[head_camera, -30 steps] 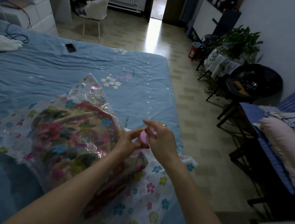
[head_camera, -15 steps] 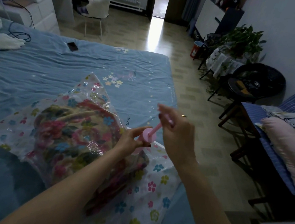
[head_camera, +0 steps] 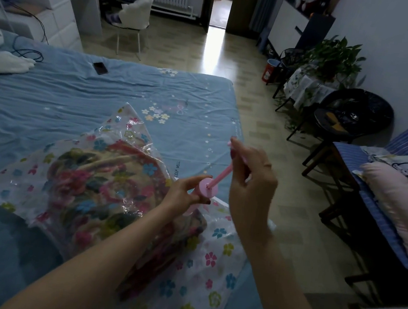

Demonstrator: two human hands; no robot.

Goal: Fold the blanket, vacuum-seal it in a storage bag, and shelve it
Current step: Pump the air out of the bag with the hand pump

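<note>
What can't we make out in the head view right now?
- Bag valve: hidden under the pink pump and left hand.
- Pump handle: wrapped by the right hand; motion-blurred.
- Storage bag zip edge: not discernible.
- Blanket folds: blurred by plastic glare.

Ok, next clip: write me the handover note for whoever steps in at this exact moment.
Left hand grips the body of the pink hand pump, which stands on the storage bag.
Right hand grips the pump's plunger rod, drawn out.
The folded floral blanket is inside the bag, which lies on the bed near its edge.
Done: blanket folded and bagged.
Left: the bag looks puffy, so likely more pumping; then take off the pump and shelve the bag. Whether the bag's opening is sealed cannot be seen.
</note>
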